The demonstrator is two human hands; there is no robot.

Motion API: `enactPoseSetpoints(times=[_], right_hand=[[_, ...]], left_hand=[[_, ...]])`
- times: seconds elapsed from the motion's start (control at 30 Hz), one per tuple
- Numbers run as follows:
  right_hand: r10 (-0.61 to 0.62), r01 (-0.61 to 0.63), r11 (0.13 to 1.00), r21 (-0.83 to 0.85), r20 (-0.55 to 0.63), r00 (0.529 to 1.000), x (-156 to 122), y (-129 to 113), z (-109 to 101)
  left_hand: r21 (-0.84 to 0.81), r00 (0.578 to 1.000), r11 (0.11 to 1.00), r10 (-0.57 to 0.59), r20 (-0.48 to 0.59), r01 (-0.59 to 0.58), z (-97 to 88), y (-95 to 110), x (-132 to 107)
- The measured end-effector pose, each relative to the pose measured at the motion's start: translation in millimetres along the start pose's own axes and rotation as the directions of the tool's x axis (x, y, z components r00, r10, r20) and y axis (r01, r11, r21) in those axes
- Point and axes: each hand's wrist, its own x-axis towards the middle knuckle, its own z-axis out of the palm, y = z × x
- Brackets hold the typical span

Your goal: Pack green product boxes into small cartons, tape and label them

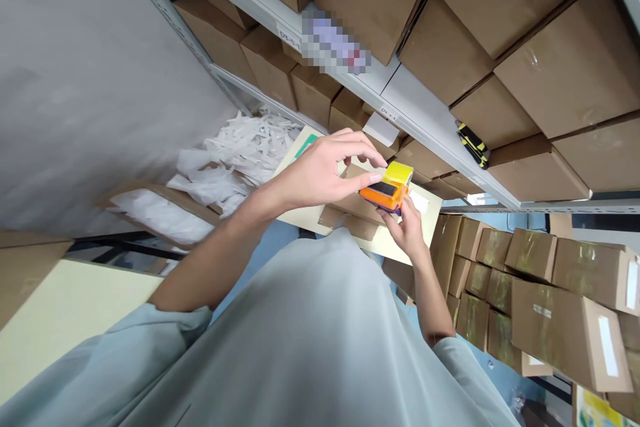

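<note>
The device (386, 189), orange with a yellow end and a dark panel, is just right of the middle of the frame, raised over the worktop (393, 247). Handling it well, I judge, calls for a firm grip from below with one of the hands, leaving the other's fingertips free for light, exact work on the upper side; the dark panel is best left uncovered.

The right hand (409, 230) holds the device, fingers and thumb closed around its lower right part. The left hand (327, 170) is half open, palm down, thumb and forefinger curved and apart at the device's left side; whether they touch it, I cannot tell.

Beneath lies a carton (363, 227). Beyond, the shelf (425, 127) slants across the upper frame with boxes (517, 100); white scraps (245, 147) heap left of centre.
</note>
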Motion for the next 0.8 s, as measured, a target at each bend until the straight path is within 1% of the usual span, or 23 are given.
enactPoseSetpoints(times=[0.1, 0.23, 0.37, 0.43, 0.5, 0.6, 0.67, 0.73, 0.8], right_hand=[[-0.088, 0.088, 0.995, -0.052, -0.001, 0.996, -4, -1, -6], [-0.203, 0.199, 0.977, -0.069, -0.042, 0.978, -6, -6, -13], [-0.222, 0.216, 0.973, -0.085, -0.063, 0.973, -8, -9, -19], [-0.216, 0.209, 0.973, -0.093, -0.066, 0.974, -9, -9, -22], [-0.209, 0.202, 0.974, -0.106, -0.063, 0.976, -11, -9, -24], [-0.217, 0.211, 0.968, -0.132, -0.026, 0.976, -13, -11, -30], [-0.231, 0.231, 0.963, -0.141, 0.022, 0.973, -12, -14, -35], [-0.225, 0.236, 0.961, -0.144, 0.083, 0.971, -12, -19, -42], [-0.171, 0.197, 0.968, -0.153, 0.169, 0.971, -14, -23, -51]], left_hand=[[-0.016, 0.999, 1.0, 0.011, 0.031, -0.011, 0.0, 5, 3], [0.01, 0.997, 0.999, 0.048, 0.058, -0.049, 1.6, 7, 1], [0.091, 0.989, 0.985, 0.145, 0.011, -0.145, 6.9, 12, -6], [0.14, 0.985, 0.975, 0.174, 0.008, -0.174, 9.8, 19, -11], [0.171, 0.984, 0.969, 0.176, 0.016, -0.177, 11.6, 30, -16], [0.18, 0.983, 0.967, 0.182, -0.001, -0.179, 13.0, 46, -22], [0.186, 0.982, 0.965, 0.19, -0.021, -0.183, 15.0, 50, -24], [0.191, 0.983, 0.967, 0.18, -0.036, -0.17, 19.2, 48, -27], [0.178, 0.988, 0.976, 0.141, -0.062, -0.128, 24.8, 38, -31]])
